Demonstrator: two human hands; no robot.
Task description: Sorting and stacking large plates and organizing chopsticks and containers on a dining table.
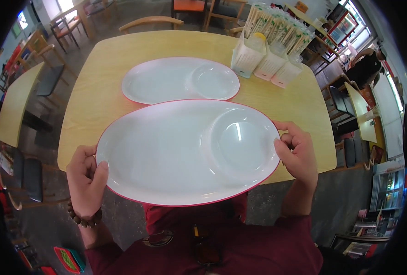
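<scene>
Between my two hands is a white oval plate (157, 151) with a thin red rim and a round compartment at its right end. My left hand (88, 176), a beaded bracelet at its wrist, pinches the plate's left end with the thumb over the rim. At the right end, my right hand (297, 151) grips the rim the same way. The plate is held up in front of my chest, over the near table edge, and nothing lies in it. Beyond it, a second oval plate (160, 80) of the same kind rests on the wooden table (98, 59).
At the table's far right stand white boxes (249, 55) holding several wrapped chopsticks (276, 27). A wooden chair (150, 20) is at the far side. Other tables (17, 107) and chairs flank both sides. A person in dark clothes (366, 66) is off to the right.
</scene>
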